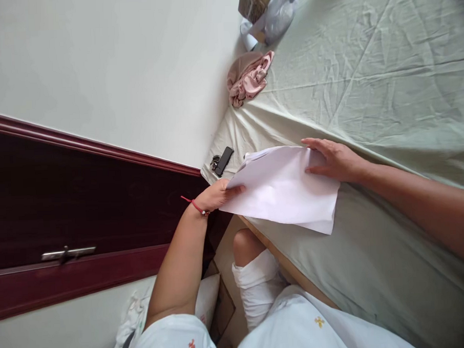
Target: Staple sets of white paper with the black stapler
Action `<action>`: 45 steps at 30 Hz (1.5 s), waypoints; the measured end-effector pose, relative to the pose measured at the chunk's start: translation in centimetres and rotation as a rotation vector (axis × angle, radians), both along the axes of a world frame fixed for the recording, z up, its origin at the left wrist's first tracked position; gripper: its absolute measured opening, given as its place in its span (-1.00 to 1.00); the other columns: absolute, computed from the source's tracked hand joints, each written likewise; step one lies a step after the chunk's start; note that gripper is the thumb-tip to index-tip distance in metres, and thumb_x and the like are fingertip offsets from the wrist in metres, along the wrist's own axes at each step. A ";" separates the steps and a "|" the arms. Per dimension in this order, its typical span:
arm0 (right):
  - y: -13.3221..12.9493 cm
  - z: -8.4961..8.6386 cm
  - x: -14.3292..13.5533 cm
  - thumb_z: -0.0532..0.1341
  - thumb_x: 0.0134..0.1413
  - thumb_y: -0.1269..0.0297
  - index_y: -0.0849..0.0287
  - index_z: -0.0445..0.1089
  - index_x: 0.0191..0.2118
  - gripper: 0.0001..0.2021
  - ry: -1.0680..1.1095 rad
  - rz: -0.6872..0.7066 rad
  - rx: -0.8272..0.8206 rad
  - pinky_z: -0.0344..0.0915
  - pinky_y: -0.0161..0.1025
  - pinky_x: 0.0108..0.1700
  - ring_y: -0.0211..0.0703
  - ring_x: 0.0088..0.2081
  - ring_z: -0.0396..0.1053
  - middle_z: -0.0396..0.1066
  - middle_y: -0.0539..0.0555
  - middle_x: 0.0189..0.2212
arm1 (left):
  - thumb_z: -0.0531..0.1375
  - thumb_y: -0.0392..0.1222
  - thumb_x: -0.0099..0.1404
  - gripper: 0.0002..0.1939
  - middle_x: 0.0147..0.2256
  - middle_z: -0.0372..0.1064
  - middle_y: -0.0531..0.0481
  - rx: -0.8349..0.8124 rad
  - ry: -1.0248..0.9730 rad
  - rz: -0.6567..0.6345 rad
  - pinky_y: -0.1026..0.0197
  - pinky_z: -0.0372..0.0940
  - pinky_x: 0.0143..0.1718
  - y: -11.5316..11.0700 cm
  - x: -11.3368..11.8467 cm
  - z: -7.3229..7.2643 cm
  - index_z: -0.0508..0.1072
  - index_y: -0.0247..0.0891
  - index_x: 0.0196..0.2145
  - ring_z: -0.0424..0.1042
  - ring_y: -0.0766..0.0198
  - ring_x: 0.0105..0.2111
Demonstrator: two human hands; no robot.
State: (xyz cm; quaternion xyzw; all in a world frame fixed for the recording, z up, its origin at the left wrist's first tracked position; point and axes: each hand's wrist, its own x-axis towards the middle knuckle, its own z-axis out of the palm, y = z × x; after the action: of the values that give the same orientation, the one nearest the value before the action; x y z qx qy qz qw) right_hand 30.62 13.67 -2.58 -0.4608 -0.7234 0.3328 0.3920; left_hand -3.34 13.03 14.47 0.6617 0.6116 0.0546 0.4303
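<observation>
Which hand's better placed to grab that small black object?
Probably your left hand: it's nearer the black object, though it's gripping the paper. Your right hand is at the paper's other end.

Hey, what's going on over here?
A person is handling some white paper, seemingly more than one sheet, above a pale green cloth. The left hand grips one end, with its thumb on top. The right hand touches the other end with its fingers spread; whether it grips is hard to tell. Near the left hand lies a small black object, and farther back a crumpled pink cloth sits by the wall.
</observation>
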 end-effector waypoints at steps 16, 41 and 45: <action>0.1 1.8 0.7 0.06 0.16 -0.06 0.11 0.01 -0.56 -0.57 -0.213 0.236 -0.161 0.01 -0.23 -0.40 -0.29 -0.55 0.01 0.02 -0.07 -0.65 | 0.53 -0.01 -0.15 -0.55 -0.43 0.52 -0.08 -0.143 -0.193 0.336 0.26 0.35 -0.39 2.9 -1.9 -4.8 0.57 -0.36 -0.37 0.47 0.26 -0.46; 0.7 4.8 1.4 0.24 0.05 0.23 0.15 0.54 -0.37 -0.85 -0.202 0.135 -0.812 0.28 -0.25 -0.39 -0.16 -0.39 0.41 0.52 0.09 -0.38 | 0.32 -0.48 -0.03 -0.54 -0.47 0.41 0.09 0.032 -0.304 0.979 0.25 0.32 -0.38 1.9 0.1 -12.6 0.30 -0.27 -0.18 0.42 0.34 -0.50; 0.7 5.0 1.5 0.25 0.05 0.20 0.20 0.56 -0.32 -0.81 -0.149 0.052 -0.829 0.29 -0.21 -0.39 -0.10 -0.36 0.45 0.54 0.16 -0.34 | 0.33 -0.49 -0.03 -0.56 -0.50 0.37 0.11 0.033 -0.277 0.974 0.33 0.22 -0.49 2.4 0.3 -12.4 0.31 -0.27 -0.21 0.34 0.40 -0.57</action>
State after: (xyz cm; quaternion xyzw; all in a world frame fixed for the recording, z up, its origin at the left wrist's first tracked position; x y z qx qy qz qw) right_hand 32.11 14.35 2.45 -0.5838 -0.5661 0.5712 0.1116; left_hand -3.00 15.41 2.09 0.2928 0.7854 0.3460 0.4215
